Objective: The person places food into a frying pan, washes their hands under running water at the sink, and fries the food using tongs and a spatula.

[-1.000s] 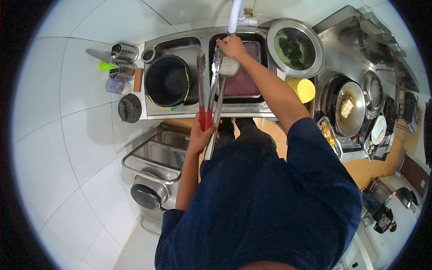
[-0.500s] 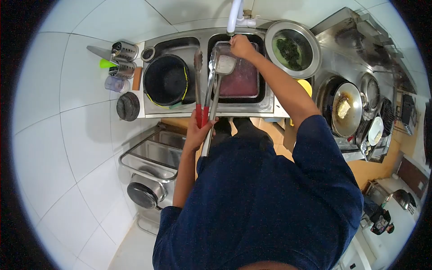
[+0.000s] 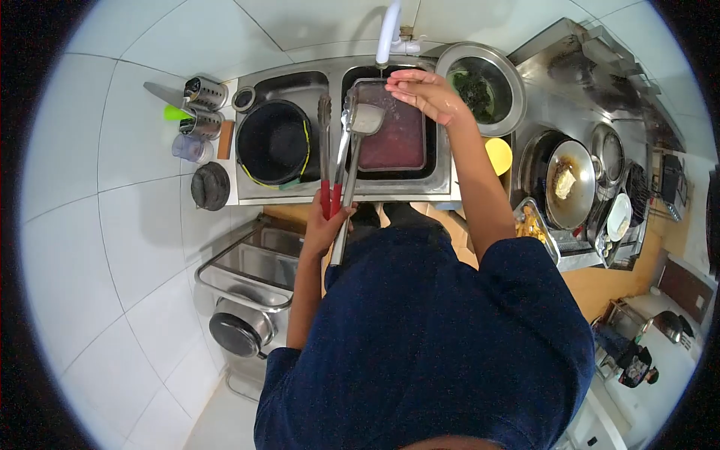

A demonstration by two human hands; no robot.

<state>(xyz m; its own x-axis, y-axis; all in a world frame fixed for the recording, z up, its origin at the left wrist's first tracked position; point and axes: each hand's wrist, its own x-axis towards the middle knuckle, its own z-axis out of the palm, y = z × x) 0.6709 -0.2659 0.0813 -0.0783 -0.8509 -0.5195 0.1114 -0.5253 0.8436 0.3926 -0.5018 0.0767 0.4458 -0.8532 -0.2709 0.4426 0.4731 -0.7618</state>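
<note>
My left hand [image 3: 322, 226] is closed round the red-handled tongs [image 3: 325, 150] and the long metal handle of a turner [image 3: 367, 118]. Both tools point up over the right sink basin, the turner's flat blade uppermost. My right hand [image 3: 424, 96] is open, fingers stretched toward the left, just below and right of the white faucet [image 3: 387, 36]. A thin stream seems to come from the spout. Under my right hand, a rectangular container [image 3: 426, 131] of reddish liquid sits in the basin.
A black bucket [image 3: 241, 139] stands in the left basin. Right of the sink are a steel bowl [image 3: 517, 82] with dark greens, a yellow round item [image 3: 499, 156], a wok [image 3: 555, 161] with food, and a tray [image 3: 551, 241]. Metal utensil holders [image 3: 206, 91] stand left. Another person [image 3: 637, 364] is far right.
My right hand has come away from the faucet spout, moving right and down, and its fingers have opened. My left hand still holds the tongs and turner.
</note>
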